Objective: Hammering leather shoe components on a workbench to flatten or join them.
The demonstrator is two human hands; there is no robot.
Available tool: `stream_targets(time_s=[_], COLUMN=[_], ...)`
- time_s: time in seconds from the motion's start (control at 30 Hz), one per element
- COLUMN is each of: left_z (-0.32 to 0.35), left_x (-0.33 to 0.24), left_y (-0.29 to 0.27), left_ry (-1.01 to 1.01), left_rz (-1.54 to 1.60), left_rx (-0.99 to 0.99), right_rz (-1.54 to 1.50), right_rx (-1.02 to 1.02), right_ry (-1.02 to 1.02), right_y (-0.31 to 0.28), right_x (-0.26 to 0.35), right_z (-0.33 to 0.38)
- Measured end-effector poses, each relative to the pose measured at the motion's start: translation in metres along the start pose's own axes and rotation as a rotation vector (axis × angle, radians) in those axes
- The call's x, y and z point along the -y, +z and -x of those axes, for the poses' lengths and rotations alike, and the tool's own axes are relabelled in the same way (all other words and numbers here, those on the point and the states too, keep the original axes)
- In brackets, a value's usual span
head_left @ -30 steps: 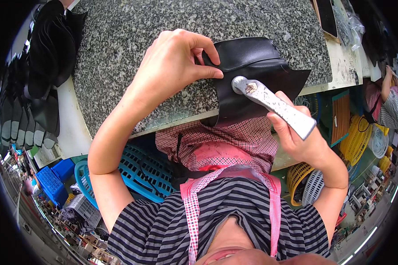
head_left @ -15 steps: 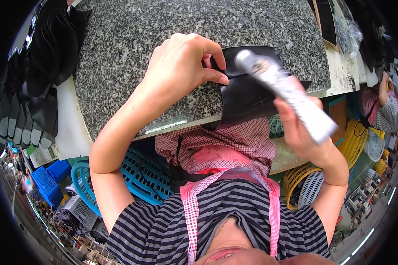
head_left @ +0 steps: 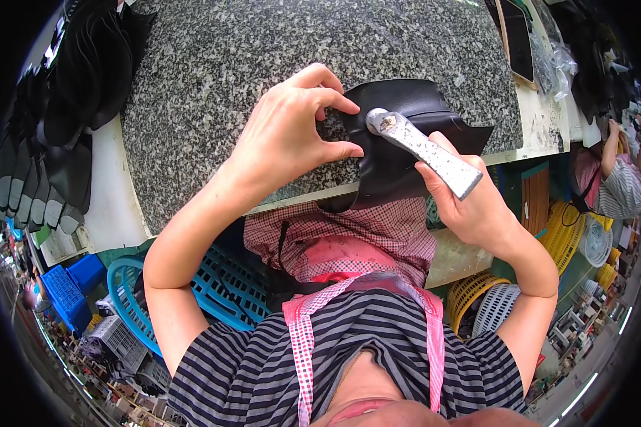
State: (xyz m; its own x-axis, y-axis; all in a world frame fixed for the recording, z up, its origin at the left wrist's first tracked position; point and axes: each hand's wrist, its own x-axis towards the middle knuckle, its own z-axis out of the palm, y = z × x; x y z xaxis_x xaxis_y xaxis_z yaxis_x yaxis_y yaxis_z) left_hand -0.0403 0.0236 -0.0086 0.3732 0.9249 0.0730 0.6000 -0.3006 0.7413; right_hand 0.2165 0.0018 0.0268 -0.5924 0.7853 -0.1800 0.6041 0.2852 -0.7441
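- Black leather piece [head_left: 399, 153] lies at the near edge of the granite bench [head_left: 214, 92], part flat on the stone and part drooping over the edge toward your lap; take it as the landmark for everything else.
- Your left hand [head_left: 285, 139] sits at the leather's left edge, thumb and forefinger pinched together on the border and the other fingers curled. Keep that pinch firm and low, so the folded edge stays flat against the stone.
- Your right hand [head_left: 470, 206] is to the leather's right, just off the bench edge, its grip closed fully round the handle of a pale metal hammer [head_left: 420, 149]. The hammer's head rests on or just above the leather's left part, close beside your left fingertips; I cannot tell whether it touches.
- Judging by that closeness, strike short and square, land the face flat, and slide your pinching fingers along ahead of the head and never under it.
- Support more of the hanging portion on the stone if it drags the edge out of line.
- Left of the leather, well apart, dark cut pieces [head_left: 50, 142] lie stacked along the bench's far left side.
- Right of and beyond the leather, a dark flat tablet-like thing [head_left: 518, 39] lies near the bench's far right corner.
- Below the leather, blue baskets [head_left: 214, 277] stand on the floor.
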Motion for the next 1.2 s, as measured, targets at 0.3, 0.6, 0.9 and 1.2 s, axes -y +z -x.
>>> stream_targets(time_s=[0.3,0.6,0.9,1.2], left_z=[0.003,0.000,-0.001,-0.010], left_x=[-0.007,-0.008,-0.008,-0.013], left_y=[0.007,0.009,0.009,0.003], left_ry=[0.020,0.031,0.053,0.049], left_rz=[-0.082,-0.117,-0.122,-0.155], left_rx=[-0.060,-0.074,-0.067,0.034], right_rz=[0.011,-0.049,0.008,-0.114], right_rx=[-0.179,0.001,0.035,-0.258], right_ry=[-0.175,0.012,0.017,-0.102], right_y=[0.008,0.005,-0.002,0.020], right_x=[-0.007,0.008,0.016,-0.018], right_z=[0.007,0.002,-0.008,0.002])
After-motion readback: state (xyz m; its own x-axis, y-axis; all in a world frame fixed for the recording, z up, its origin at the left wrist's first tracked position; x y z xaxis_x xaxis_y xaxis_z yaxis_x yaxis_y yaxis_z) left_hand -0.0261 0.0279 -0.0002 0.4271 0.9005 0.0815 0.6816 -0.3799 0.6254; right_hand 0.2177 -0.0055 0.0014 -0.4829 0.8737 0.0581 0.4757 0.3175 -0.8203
